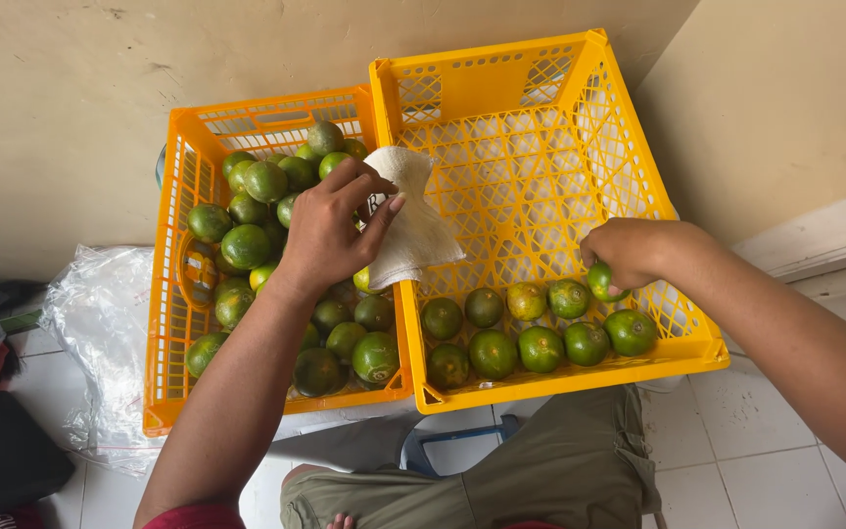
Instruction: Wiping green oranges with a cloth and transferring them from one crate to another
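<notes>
- The left hand is closed around a white cloth, thumb and fingers pinching its upper edge; the cloth hangs over the shared wall between the two crates.
- This hand hovers above the left orange crate, which is heaped with green citrus fruits from its 12 o'clock wall down to its 6 o'clock edge.
- The right hand is curled around one green fruit, gripping it inside the right orange crate near its 4 o'clock side.
- A loose row of wiped-looking green fruits lies along the right crate's 6 o'clock wall, just beside the held fruit; the rest of that crate's floor shows bare lattice.
- At 9 o'clock of the left crate lies a crumpled clear plastic bag on the tiled floor.
- The person's olive trousers show at 6 o'clock, below both crates.
</notes>
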